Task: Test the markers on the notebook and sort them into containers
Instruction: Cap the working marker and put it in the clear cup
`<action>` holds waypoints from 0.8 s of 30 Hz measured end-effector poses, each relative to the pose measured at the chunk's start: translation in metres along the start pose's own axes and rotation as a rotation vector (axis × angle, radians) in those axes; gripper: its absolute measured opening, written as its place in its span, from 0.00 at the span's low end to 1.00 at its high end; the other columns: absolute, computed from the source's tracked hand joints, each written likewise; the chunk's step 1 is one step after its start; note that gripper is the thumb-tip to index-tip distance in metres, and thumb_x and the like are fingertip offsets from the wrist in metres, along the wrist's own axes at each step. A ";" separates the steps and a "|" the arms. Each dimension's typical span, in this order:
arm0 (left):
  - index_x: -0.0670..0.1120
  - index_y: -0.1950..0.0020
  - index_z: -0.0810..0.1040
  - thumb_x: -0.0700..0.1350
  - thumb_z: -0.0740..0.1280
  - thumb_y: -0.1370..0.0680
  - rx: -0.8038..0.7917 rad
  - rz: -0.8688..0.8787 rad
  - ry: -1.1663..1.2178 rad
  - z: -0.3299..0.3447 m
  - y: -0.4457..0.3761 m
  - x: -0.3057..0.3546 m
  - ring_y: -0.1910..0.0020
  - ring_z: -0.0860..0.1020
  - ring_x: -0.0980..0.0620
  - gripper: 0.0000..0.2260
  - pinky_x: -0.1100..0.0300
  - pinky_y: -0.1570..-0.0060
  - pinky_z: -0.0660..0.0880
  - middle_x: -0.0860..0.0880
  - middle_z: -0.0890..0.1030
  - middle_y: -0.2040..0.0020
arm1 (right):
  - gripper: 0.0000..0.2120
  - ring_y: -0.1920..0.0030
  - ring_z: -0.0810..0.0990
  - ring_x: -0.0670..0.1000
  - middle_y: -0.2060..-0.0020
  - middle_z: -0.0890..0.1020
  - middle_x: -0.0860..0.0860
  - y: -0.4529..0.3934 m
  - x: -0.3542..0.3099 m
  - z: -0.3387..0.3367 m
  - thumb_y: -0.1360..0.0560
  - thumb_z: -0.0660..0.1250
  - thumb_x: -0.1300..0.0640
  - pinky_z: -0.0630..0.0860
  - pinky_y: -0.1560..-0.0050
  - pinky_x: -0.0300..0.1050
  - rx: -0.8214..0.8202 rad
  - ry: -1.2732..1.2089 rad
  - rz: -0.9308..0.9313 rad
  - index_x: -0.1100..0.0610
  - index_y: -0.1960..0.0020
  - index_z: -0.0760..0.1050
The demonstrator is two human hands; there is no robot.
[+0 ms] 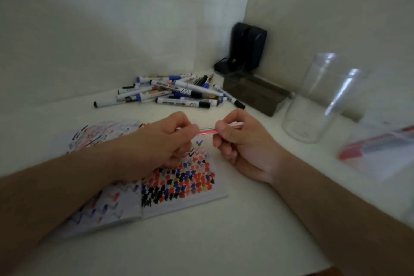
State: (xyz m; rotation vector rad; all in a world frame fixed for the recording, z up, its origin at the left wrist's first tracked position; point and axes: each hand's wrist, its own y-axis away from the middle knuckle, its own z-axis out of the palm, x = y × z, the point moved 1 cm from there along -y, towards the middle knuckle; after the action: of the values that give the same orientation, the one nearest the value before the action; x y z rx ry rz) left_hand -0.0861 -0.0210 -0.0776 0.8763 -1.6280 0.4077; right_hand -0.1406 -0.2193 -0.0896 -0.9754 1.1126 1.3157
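A thin red marker (207,131) is held level between both hands above the open notebook (174,186), whose pages carry red, blue and black test marks. My left hand (163,143) pinches the marker's left end, which is hidden in the fingers. My right hand (237,141) grips the barrel with curled fingers and thumb. A pile of several markers (174,93) lies on the white table near the back wall. A dark translucent box (255,94) and a clear plastic jar (313,101) stand at the right.
A black device (246,48) with a cable stands in the wall corner behind the dark box. A blurred clear bag with red contents (378,148) lies at the far right. Walls close the table off at the back and the right.
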 end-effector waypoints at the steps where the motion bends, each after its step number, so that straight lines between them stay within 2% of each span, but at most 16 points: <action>1: 0.47 0.48 0.72 0.53 0.60 0.15 -0.005 -0.024 -0.027 0.002 -0.002 0.004 0.70 0.63 0.54 0.10 0.60 0.72 0.64 0.49 0.69 0.66 | 0.09 0.74 0.70 0.50 0.69 0.79 0.59 0.003 -0.004 -0.001 0.20 0.69 0.62 0.66 0.76 0.39 0.035 0.062 -0.042 0.57 0.52 0.68; 4: 0.49 0.47 0.74 0.54 0.61 0.16 -0.020 -0.073 -0.292 0.016 -0.005 0.031 0.71 0.72 0.53 0.10 0.58 0.69 0.71 0.51 0.80 0.67 | 0.09 0.71 0.75 0.51 0.67 0.81 0.57 0.026 -0.028 -0.010 0.21 0.72 0.60 0.71 0.71 0.42 0.133 0.263 -0.236 0.57 0.52 0.71; 6: 0.51 0.47 0.76 0.54 0.64 0.17 -0.027 -0.010 -0.415 0.037 -0.009 0.059 0.65 0.80 0.54 0.08 0.58 0.63 0.76 0.54 0.86 0.60 | 0.05 0.69 0.78 0.53 0.65 0.81 0.56 0.052 -0.050 -0.024 0.20 0.70 0.60 0.73 0.69 0.43 0.186 0.296 -0.339 0.57 0.51 0.74; 8: 0.52 0.46 0.78 0.52 0.67 0.18 -0.023 0.125 -0.360 0.073 -0.016 0.088 0.59 0.83 0.54 0.05 0.57 0.59 0.78 0.54 0.87 0.55 | 0.02 0.67 0.80 0.54 0.63 0.82 0.55 0.087 -0.071 -0.046 0.19 0.69 0.58 0.74 0.68 0.45 0.300 0.331 -0.450 0.53 0.50 0.76; 10: 0.52 0.46 0.79 0.47 0.71 0.20 -0.050 0.257 -0.247 0.120 -0.021 0.115 0.57 0.82 0.53 0.03 0.59 0.58 0.79 0.51 0.87 0.52 | 0.04 0.66 0.82 0.55 0.63 0.83 0.55 0.126 -0.091 -0.077 0.19 0.69 0.59 0.76 0.66 0.44 0.464 0.355 -0.569 0.52 0.52 0.77; 13: 0.52 0.40 0.82 0.38 0.69 0.20 -0.159 0.397 -0.126 0.188 -0.029 0.147 0.54 0.82 0.53 0.12 0.59 0.52 0.80 0.47 0.86 0.47 | 0.03 0.64 0.83 0.55 0.63 0.83 0.56 0.185 -0.125 -0.126 0.19 0.68 0.61 0.78 0.64 0.43 0.698 0.295 -0.668 0.56 0.52 0.78; 16: 0.55 0.34 0.79 0.37 0.69 0.21 -0.186 0.417 -0.059 0.235 -0.035 0.162 0.49 0.84 0.52 0.19 0.52 0.44 0.82 0.52 0.85 0.44 | 0.01 0.63 0.84 0.53 0.60 0.84 0.58 0.214 -0.144 -0.172 0.19 0.69 0.59 0.79 0.61 0.42 0.888 0.219 -0.697 0.55 0.50 0.79; 19: 0.63 0.39 0.79 0.43 0.70 0.22 -0.156 0.413 -0.169 0.254 -0.041 0.152 0.48 0.84 0.52 0.17 0.47 0.42 0.82 0.57 0.83 0.45 | 0.04 0.59 0.87 0.56 0.54 0.84 0.60 0.202 -0.136 -0.203 0.21 0.70 0.61 0.81 0.56 0.45 0.957 0.184 -0.647 0.56 0.47 0.78; 21: 0.63 0.42 0.81 0.46 0.71 0.22 -0.122 0.399 -0.260 0.250 -0.043 0.142 0.50 0.83 0.55 0.13 0.50 0.43 0.82 0.59 0.83 0.47 | 0.08 0.59 0.87 0.55 0.53 0.85 0.60 0.187 -0.126 -0.211 0.22 0.71 0.62 0.82 0.57 0.45 0.934 0.241 -0.586 0.55 0.43 0.78; 24: 0.62 0.45 0.83 0.50 0.71 0.21 -0.045 0.433 -0.414 0.221 -0.044 0.129 0.53 0.81 0.65 0.08 0.60 0.46 0.80 0.64 0.84 0.52 | 0.16 0.61 0.87 0.54 0.52 0.86 0.55 0.179 -0.123 -0.207 0.22 0.71 0.62 0.81 0.59 0.45 0.925 0.342 -0.560 0.52 0.36 0.77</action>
State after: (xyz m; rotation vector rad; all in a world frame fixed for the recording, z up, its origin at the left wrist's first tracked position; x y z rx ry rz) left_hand -0.2094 -0.2420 -0.0210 0.5918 -2.2130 0.5077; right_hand -0.3242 -0.4404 -0.0031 -0.7122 1.3716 0.1115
